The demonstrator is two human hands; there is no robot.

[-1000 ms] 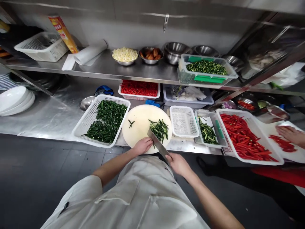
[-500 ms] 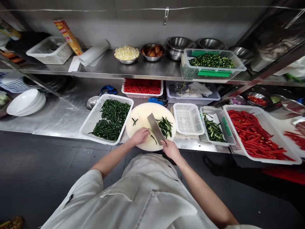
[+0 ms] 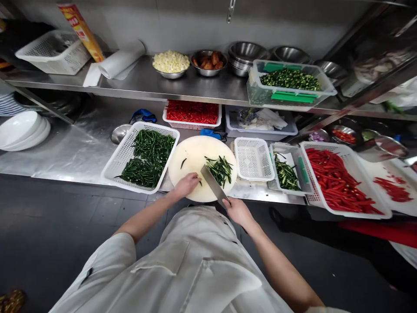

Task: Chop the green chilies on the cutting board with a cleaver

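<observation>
My right hand [image 3: 240,212] grips the handle of a cleaver [image 3: 213,182], its broad blade slanting over the round white cutting board [image 3: 185,148]. Against the far side of the blade lies a pile of cut green chili peppers [image 3: 223,170]. Left of the blade, my left hand [image 3: 188,184] is closed at the board's near edge, and a dark green chili pepper [image 3: 200,183] shows at its fingertips, partly hidden. One more green chili piece [image 3: 183,163] lies alone on the board's left side.
Left of the board stands a white basket [image 3: 109,174] of whole green chilies. To the right are a small white basket [image 3: 254,158], a clear tub [image 3: 308,187] of cut green chilies and a basket [image 3: 350,212] of red chilies. Above runs a steel shelf [image 3: 195,89] with bowls. Someone's dark-clothed leg shows at right.
The cleaver has drawn nearer to me, beside the pile of cut chilies. My left hand has closed at the loose chilies by the blade, and fewer pieces lie on the board's left.
</observation>
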